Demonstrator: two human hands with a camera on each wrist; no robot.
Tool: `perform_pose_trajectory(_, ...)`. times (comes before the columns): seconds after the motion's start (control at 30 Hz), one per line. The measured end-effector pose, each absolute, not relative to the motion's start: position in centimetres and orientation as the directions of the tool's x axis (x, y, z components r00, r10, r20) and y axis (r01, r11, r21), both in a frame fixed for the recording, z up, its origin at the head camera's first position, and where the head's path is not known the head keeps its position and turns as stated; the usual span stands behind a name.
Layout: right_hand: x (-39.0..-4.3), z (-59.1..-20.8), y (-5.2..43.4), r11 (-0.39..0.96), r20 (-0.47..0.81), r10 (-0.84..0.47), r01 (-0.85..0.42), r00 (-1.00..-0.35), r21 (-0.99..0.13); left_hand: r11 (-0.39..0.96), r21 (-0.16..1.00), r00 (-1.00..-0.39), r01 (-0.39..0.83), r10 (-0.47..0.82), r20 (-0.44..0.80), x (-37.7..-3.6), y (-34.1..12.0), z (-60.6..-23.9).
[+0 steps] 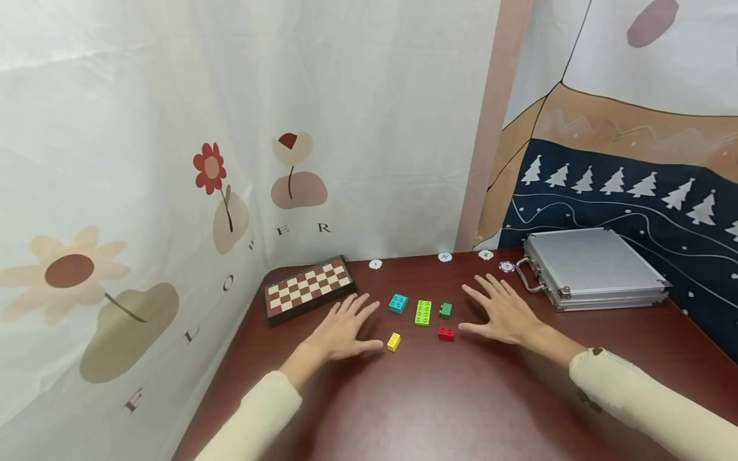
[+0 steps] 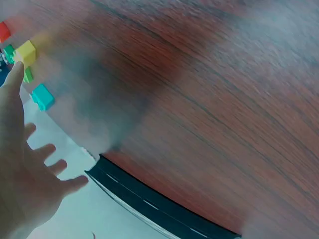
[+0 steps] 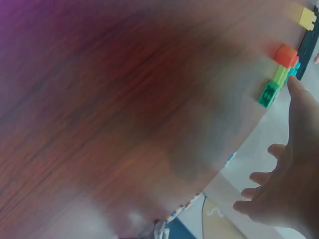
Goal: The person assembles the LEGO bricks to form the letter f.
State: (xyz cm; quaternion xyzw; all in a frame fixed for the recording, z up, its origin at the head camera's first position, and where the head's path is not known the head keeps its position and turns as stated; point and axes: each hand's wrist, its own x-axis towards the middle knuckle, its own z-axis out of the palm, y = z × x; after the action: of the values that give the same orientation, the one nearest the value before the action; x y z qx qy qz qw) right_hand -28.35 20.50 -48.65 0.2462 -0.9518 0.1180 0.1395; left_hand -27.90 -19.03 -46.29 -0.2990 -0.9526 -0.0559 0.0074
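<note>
- Head view: five toy blocks lie loosely grouped on the bench, between the left hand and the right hand; the gaps between them probably leave each one free to be lifted alone.
- Both hands have fingers and thumb spread and hold nothing. Their shadows suggest they are raised off the surface, perhaps to frame the blocks without disturbing them.
- Nearest the left thumb, just beside it, is the yellow block; the blue block sits farther off, studs up like the long lime block in the middle.
- Toward the right hand lie the red block, near, and the dark green block, farther; the latter rests on its side.
- The checkered board at far left, the silver case at far right and the chips along the far edge seem set back to keep the near bench usable.
- Left wrist alone gives a close look at the board's black side wall; there the thumb overlaps the yellow block, while the head view shows a small gap.
- Right wrist shows the dark green block's hollow underside facing right, hidden from the head; only a corner of the case enters there, and the chips appear edge-on.
</note>
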Motion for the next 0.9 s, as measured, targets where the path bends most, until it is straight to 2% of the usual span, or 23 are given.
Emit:
perform_pose_trajectory(0.27, -27.5, -48.2, 19.1, 0.805, 0.323, -0.47, -0.549, -0.822, -0.226, 0.704, 0.316, -0.749, 0.636, 0.661, 0.036, -27.8, -17.8, -46.1)
perform_pose_trajectory(0.43, -27.3, -48.0, 18.5, 0.746, 0.267, -0.528, -0.59, -0.806, -0.308, 0.665, 0.422, -0.74, 0.617, 0.672, 0.022, -27.7, -17.3, -46.1)
perform_pose_trajectory(0.57, -27.5, -48.0, 18.3, 0.663, 0.219, -0.609, -0.641, -0.762, -0.387, 0.63, 0.465, -0.73, 0.622, 0.682, 0.053, -27.8, -17.2, -46.4)
perform_pose_trajectory(0.7, -27.6, -48.3, 18.0, 0.579, 0.203, -0.675, -0.68, -0.709, -0.45, 0.605, 0.511, -0.736, 0.61, 0.671, 0.085, -27.8, -17.0, -46.9)
perform_pose_trajectory(0.9, -27.7, -48.7, 17.3, 0.515, 0.226, -0.701, -0.7, -0.676, -0.495, 0.61, 0.564, -0.772, 0.557, 0.63, 0.082, -27.8, -16.6, -47.4)
